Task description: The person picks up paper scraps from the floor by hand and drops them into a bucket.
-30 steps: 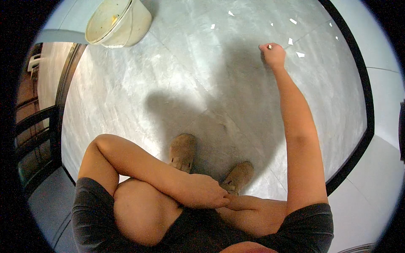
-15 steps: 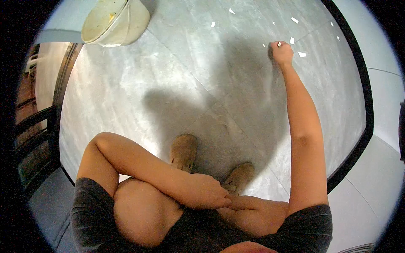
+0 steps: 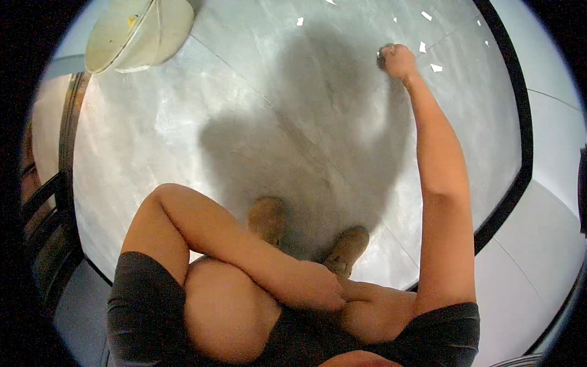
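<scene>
Out on the grey floor, my right hand (image 3: pixel 400 60) is closed, its fingertips in shadow and pressed down beside a small white scrap (image 3: pixel 379 54). The fingers partly hide what they pinch. Close to that hand lie other flat white scraps, such as an angular one (image 3: pixel 436 68) and a smaller one (image 3: pixel 422 47); whether they are paper I cannot tell. My left hand (image 3: pixel 317 289) rests over my lap against the thigh, its back toward me and its fingers mostly hidden.
A whitish bucket (image 3: pixel 168 40) with a bit of yellow inside stands at the upper left. Several more scraps (image 3: pixel 426 16) dot the far floor. A black border (image 3: pixel 524 134) edges the grey floor (image 3: pixel 165 140) on the right. Dark slatted furniture (image 3: pixel 46 202) is at the left.
My right hand has moved slightly farther away and left, to the small scrap at its fingertips. The view has shifted, with the bucket farther left. My left hand stays at my lap.
</scene>
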Demonstrator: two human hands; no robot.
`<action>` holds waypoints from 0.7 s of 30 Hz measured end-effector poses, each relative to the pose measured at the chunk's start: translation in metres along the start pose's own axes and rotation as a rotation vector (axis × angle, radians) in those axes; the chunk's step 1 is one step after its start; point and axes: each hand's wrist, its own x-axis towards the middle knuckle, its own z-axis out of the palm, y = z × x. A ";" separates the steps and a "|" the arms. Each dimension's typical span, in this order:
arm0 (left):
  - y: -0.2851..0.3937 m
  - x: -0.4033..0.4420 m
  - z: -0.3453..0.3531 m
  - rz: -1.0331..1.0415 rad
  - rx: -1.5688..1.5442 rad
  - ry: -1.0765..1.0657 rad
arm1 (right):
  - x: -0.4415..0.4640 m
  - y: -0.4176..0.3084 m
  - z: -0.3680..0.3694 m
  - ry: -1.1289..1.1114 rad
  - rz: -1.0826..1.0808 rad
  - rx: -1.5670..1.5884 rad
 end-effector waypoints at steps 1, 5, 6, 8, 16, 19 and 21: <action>0.001 0.000 -0.002 0.026 0.000 -0.019 | -0.002 0.008 0.000 0.060 0.100 0.214; 0.001 -0.002 -0.008 0.153 0.002 0.017 | -0.014 0.034 -0.020 0.147 0.357 0.542; -0.001 -0.001 -0.005 0.186 0.009 0.035 | -0.016 0.035 -0.027 0.122 0.383 0.497; -0.006 0.001 -0.001 0.250 -0.011 0.061 | -0.022 0.024 -0.030 0.198 0.265 0.360; -0.009 0.009 -0.006 0.247 -0.057 0.135 | -0.025 -0.029 -0.046 0.008 0.113 0.072; -0.019 -0.001 -0.016 0.278 -0.096 0.209 | -0.015 -0.027 -0.036 -0.044 0.034 -0.164; -0.021 -0.007 -0.021 0.211 -0.052 0.286 | -0.008 -0.025 -0.036 -0.093 -0.025 -0.187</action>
